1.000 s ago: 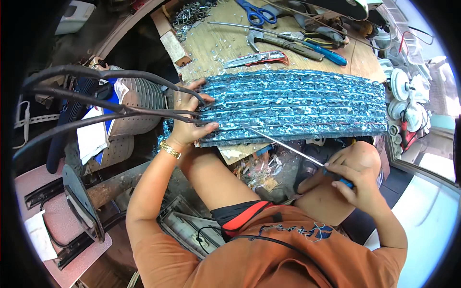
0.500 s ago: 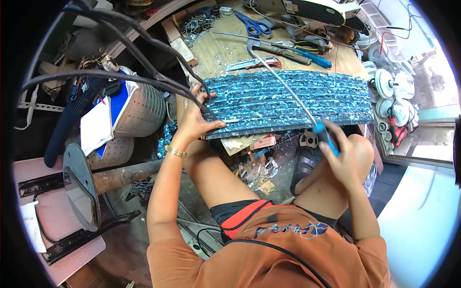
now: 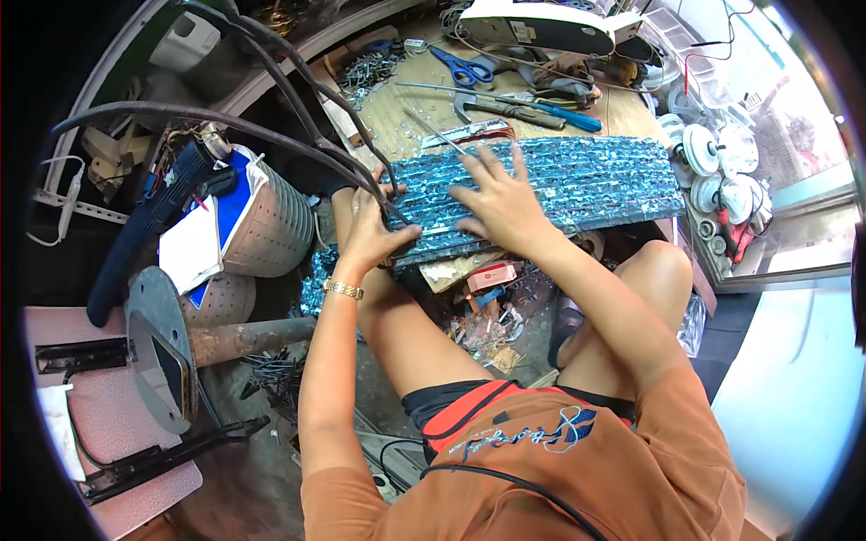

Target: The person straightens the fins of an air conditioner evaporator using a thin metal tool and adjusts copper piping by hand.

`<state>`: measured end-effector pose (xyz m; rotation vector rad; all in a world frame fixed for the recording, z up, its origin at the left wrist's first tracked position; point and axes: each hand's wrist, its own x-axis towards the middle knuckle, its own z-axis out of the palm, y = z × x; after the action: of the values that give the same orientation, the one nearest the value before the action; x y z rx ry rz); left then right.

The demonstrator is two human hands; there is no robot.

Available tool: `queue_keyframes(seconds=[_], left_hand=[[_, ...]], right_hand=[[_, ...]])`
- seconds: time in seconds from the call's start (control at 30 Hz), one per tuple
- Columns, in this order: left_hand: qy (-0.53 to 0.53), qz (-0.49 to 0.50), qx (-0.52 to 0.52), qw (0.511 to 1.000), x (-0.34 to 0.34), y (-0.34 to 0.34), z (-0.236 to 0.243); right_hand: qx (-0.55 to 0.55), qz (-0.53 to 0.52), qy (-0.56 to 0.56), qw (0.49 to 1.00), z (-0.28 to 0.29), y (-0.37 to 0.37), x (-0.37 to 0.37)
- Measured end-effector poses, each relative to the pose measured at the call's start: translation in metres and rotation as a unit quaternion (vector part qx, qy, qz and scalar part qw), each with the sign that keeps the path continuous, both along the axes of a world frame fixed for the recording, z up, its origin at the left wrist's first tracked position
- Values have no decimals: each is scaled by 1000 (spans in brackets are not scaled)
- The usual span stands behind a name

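A long curved panel point(image 3: 604, 185), dark with rows of shiny blue rough strips, lies across in front of my knees. At its left end is my left hand point(image 3: 368, 225), the thumb along the near edge and the fingers curled partly behind black cables point(image 3: 347, 162). My right hand point(image 3: 501, 203) rests over the panel's left-middle part with fingers spread. From under its fingertips a thin metal screwdriver shaft point(image 3: 431, 129) points to the far left; its handle is hidden by the hand.
Behind the panel, a wooden tabletop point(image 3: 397, 122) carries blue scissors point(image 3: 465, 68), a blue-handled screwdriver point(image 3: 577, 117) and pliers. White spools point(image 3: 699, 153) stand right. Scraps point(image 3: 492, 329) litter the floor. A metal drum point(image 3: 271, 216) stands left, near a round flanged stand point(image 3: 162, 343).
My right hand has moved left and away from me, from gripping the screwdriver's blue handle above the near right edge to lying spread on the panel. My left hand keeps its place.
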<state>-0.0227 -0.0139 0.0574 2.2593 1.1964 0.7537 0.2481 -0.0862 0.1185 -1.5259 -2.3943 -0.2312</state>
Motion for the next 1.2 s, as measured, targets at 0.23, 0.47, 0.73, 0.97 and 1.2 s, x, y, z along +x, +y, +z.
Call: queue_keyframes(seconds=[0.23,0.47,0.73,0.97,1.2], left_hand=[[10,14,12,1000,10,-3,3],[1,44,-18,999,19,-6,14],[7,64,14,998,16,-11,12],[2,55,41,998,20,-11,15],[-6,56,51,997,12,-1,2]], right_hand=[[-68,36,50,996,-9,9,-2],[-89,44,39,994,-8,19,1],[-23,88,-39,995,-15,11,-7],[27,73,-60,995,-22,3,-7],[-49,70,4,996,-14,18,-3]])
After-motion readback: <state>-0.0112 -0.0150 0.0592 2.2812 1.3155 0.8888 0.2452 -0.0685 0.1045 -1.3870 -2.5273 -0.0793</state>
